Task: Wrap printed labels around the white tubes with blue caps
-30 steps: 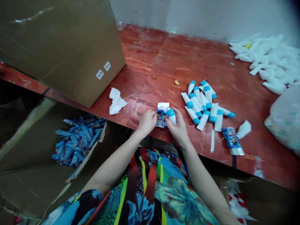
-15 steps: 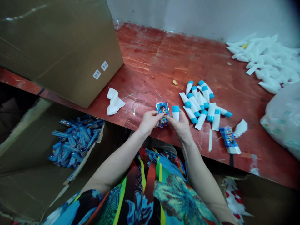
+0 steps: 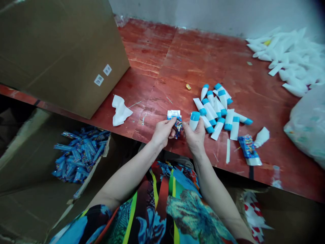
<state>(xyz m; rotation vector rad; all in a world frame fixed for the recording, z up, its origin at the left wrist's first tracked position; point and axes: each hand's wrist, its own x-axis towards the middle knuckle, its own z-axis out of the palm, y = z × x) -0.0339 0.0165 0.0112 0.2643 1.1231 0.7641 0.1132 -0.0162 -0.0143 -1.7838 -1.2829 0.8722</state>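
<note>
Foil packet [image 3: 178, 126], blue and multicoloured print, crumpling in left hand [image 3: 161, 133], just over front edge of red plywood surface [image 3: 162, 61]. White tab [image 3: 173, 114] sticking out past packet's top, touching it. Left hand closing narrow on packet, thumb and fingers pinching from one side. Right hand [image 3: 195, 135] wrapping around white tube [image 3: 194, 121], blue cap pointing up, tube leaning slightly, sitting just beside packet; contact between the two unclear at this blur.

Loose tubes [image 3: 215, 112], white with blue caps, lying in jumbled heap on surface just right of right hand, pointing mixed ways. Flat printed packet [image 3: 248, 150] lying further right, near white scrap [image 3: 262, 137]. Small yellow bit [image 3: 188, 86] sitting above tube heap's left side. Crumpled white tissue [image 3: 121, 110] resting left of hands, near cardboard box [image 3: 63, 51] occupying surface's left end, two white labels [image 3: 103, 75] showing on its side.

White cone-shaped pieces [image 3: 286, 57] heaping up at far right corner against grey wall [image 3: 215, 13], translucent plastic bag [image 3: 306, 125] bulging below them. Open carton [image 3: 25, 176] sitting below surface on left, blue packets [image 3: 81, 154] filling its middle. Patterned sleeve [image 3: 101, 220] showing at bottom edge.
</note>
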